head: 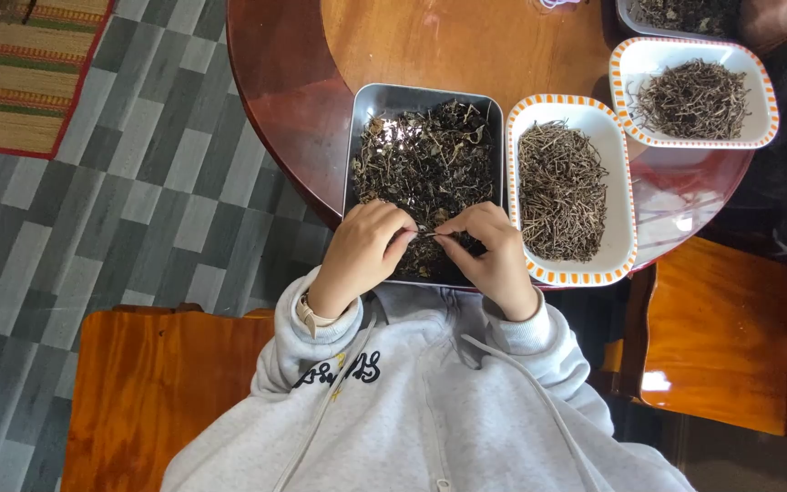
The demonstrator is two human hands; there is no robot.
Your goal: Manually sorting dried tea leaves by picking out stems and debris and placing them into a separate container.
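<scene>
- My left hand (362, 255) and my right hand (494, 255) meet over the near end of the metal tray (357, 118), fingertips almost touching.
- Between them I pinch a thin dark stem (430, 235): both hands are closed on it, thumbs against forefingers, one at each end. It is too small for me to tell whether a leaf is attached.
- The metal tray sits on the round wooden table (466, 46), right in front of me. It holds a mixed heap of dried leaves and stems (425, 159), dark and curled, covering most of the tray floor.
- Just beside it, on my right, stands a white dish with an orange-dashed rim (626, 196). It holds a pile of bare stems (559, 191) only, lying roughly lengthwise, with white floor showing around the pile.
- Farther right and away from me, a second white dish (762, 87) holds a similar pile of stems. A third container at the table's far edge is cut off; its contents look alike, but I cannot say for certain.
- Judgement: a fair amount of sorted stem is set aside, yet the tray is well stocked, so much remains unsorted.
- Another person's arm shows at the top right corner, apart from my hands.
</scene>
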